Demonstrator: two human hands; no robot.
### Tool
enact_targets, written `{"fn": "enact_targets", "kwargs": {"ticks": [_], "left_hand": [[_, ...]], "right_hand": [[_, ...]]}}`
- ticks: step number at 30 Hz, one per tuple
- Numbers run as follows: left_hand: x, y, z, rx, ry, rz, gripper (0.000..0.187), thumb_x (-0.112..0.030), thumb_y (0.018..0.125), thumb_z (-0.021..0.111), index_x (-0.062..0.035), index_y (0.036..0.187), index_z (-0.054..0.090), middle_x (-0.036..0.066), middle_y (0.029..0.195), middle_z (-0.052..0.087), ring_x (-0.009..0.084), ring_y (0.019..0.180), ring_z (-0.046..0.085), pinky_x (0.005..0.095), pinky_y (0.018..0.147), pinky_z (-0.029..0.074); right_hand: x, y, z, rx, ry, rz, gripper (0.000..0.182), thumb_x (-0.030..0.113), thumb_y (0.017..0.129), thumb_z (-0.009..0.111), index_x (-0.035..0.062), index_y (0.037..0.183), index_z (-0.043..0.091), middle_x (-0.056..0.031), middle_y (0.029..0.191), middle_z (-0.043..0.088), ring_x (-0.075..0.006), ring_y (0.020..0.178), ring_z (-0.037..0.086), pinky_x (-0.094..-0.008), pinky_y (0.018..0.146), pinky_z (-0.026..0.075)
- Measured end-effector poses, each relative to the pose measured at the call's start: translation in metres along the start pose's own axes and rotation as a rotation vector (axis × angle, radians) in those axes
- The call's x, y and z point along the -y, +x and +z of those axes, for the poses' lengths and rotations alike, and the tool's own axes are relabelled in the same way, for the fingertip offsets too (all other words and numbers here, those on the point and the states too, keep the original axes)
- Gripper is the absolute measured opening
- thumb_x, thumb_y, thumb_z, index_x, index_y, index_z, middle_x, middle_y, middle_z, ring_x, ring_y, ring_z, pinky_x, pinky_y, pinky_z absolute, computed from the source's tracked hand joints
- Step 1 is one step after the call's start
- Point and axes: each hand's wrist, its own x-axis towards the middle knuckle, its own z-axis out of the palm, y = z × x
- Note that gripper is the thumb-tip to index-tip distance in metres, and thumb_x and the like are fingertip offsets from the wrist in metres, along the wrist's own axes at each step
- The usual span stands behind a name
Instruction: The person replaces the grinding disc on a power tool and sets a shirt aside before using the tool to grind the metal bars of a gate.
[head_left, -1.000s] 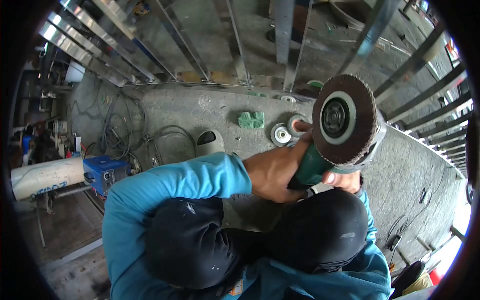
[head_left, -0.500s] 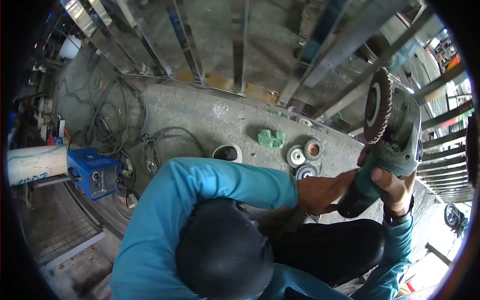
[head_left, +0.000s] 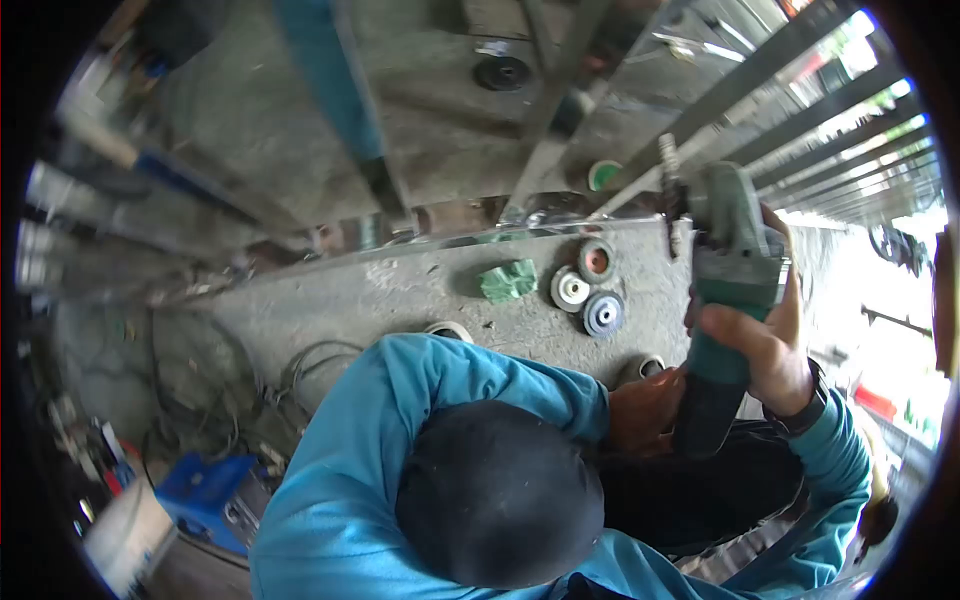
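An angle grinder [head_left: 722, 330] with a green body and black rear end is held up at the right, its disc [head_left: 672, 195] seen nearly edge-on near the metal bars. My right hand [head_left: 765, 350] is wrapped round the green body just below the grinder's head. Lower down, my left hand [head_left: 645, 408] grips the rear part; the grinder hides some of its fingers. On the concrete left of the grinder lie a rust-centred disc [head_left: 597, 261], a white-centred disc [head_left: 570, 289] and a bluish-grey disc [head_left: 603, 314]. Beside them is a crumpled green piece [head_left: 508, 281].
A metal frame with upright bars [head_left: 570, 112] runs across the front and right. Behind it lie a dark disc [head_left: 502, 72] and a green round piece [head_left: 604, 176]. Cables [head_left: 315, 362] and a blue machine box [head_left: 215, 490] are on the left.
The view has shifted and blurred at the left. The grinder has turned so its disc shows edge-on, lower and further left in view. Both hands keep hold of it.
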Motion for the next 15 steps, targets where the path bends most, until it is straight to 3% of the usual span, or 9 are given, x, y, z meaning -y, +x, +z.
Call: {"fn": "enact_targets", "kwargs": {"ticks": [1,3,5,7,8,9,11,13,15], "left_hand": [[0.001,-0.004,-0.002,-0.01,0.053,-0.002,0.07,-0.032,0.083,0.077,0.0123,0.127,0.045,0.031,0.117,0.055,0.0474,0.102,0.06,0.051,0.093,0.049],[0.009,-0.018,-0.004,0.031,0.042,0.033,0.069,-0.034,0.083,0.078,0.0125,0.124,0.047,0.029,0.114,0.057,0.0455,0.097,0.062,0.0486,0.089,0.052],[0.028,-0.034,-0.009,0.218,0.058,-0.033,0.067,-0.041,0.082,0.08,0.0071,0.12,0.052,0.024,0.106,0.06,0.0407,0.086,0.065,0.0454,0.079,0.055],[0.027,-0.032,-0.025,0.283,0.022,-0.047,0.06,-0.044,0.081,0.082,0.0003,0.113,0.058,0.019,0.101,0.064,0.0353,0.082,0.067,0.0445,0.073,0.056],[0.023,-0.029,-0.032,0.33,0.061,-0.042,0.078,-0.046,0.078,0.086,0.0015,0.131,0.053,0.022,0.117,0.066,0.0343,0.098,0.071,0.0424,0.08,0.057],[0.018,-0.024,-0.038,0.344,0.046,-0.005,0.084,-0.046,0.077,0.086,0.0028,0.135,0.049,0.021,0.117,0.066,0.0353,0.095,0.07,0.0433,0.078,0.057],[0.019,-0.021,-0.044,0.581,0.17,-0.002,0.085,-0.044,0.078,0.085,0.0007,0.139,0.047,0.02,0.119,0.066,0.0353,0.095,0.068,0.0434,0.08,0.055],[0.017,-0.018,-0.049,0.621,0.198,0.085,0.076,-0.04,0.078,0.085,-0.0008,0.136,0.053,0.017,0.119,0.067,0.0346,0.095,0.067,0.0431,0.084,0.053],[0.022,-0.012,-0.057,0.703,0.233,0.136,0.066,-0.036,0.078,0.084,-0.0019,0.129,0.06,0.015,0.118,0.068,0.0341,0.098,0.067,0.043,0.086,0.052]], "right_hand": [[-0.005,0.0,0.001,-0.012,-0.004,0.014,0.103,0.017,0.069,0.084,0.0019,0.153,0.025,-0.0142,0.122,0.057,-0.0237,0.109,0.061,-0.0381,0.095,0.051],[-0.028,0.0,-0.015,0.081,-0.3,-0.09,0.105,0.021,0.067,0.088,0.0022,0.152,0.028,-0.015,0.135,0.052,-0.0272,0.126,0.052,-0.0403,0.106,0.043],[-0.042,-0.01,-0.018,0.078,-0.589,-0.21,0.105,0.023,0.067,0.089,0.0024,0.151,0.031,-0.0194,0.138,0.051,-0.0324,0.13,0.051,-0.0429,0.107,0.043],[-0.051,-0.022,-0.021,0.127,-0.425,0.091,0.103,0.024,0.066,0.09,0.0048,0.149,0.032,-0.023,0.14,0.05,-0.0368,0.13,0.052,-0.0454,0.106,0.045],[-0.074,-0.03,-0.023,0.111,-0.411,-0.047,0.093,0.011,0.068,0.081,0.0059,0.146,0.032,-0.0243,0.106,0.067,-0.0408,0.099,0.069,-0.0473,0.083,0.056],[-0.06,-0.035,-0.025,0.159,-0.38,0.124,0.091,0.011,0.068,0.079,0.0066,0.145,0.032,-0.0215,0.091,0.069,-0.0419,0.089,0.07,-0.0475,0.075,0.055],[-0.064,-0.046,-0.031,0.171,-0.467,0.041,0.095,0.012,0.068,0.079,0.0121,0.148,0.029,-0.0219,0.091,0.069,-0.0452,0.09,0.068,-0.0495,0.075,0.054],[-0.068,-0.056,-0.033,0.172,-0.569,-0.111,0.094,0.019,0.068,0.079,0.0104,0.147,0.029,-0.0223,0.081,0.066,-0.0478,0.084,0.066,-0.0534,0.068,0.052],[-0.056,-0.07,-0.048,0.184,-0.634,-0.175,0.097,0.022,0.068,0.08,0.0097,0.148,0.027,-0.0222,0.082,0.066,-0.0477,0.082,0.066,-0.054,0.065,0.051]]}}
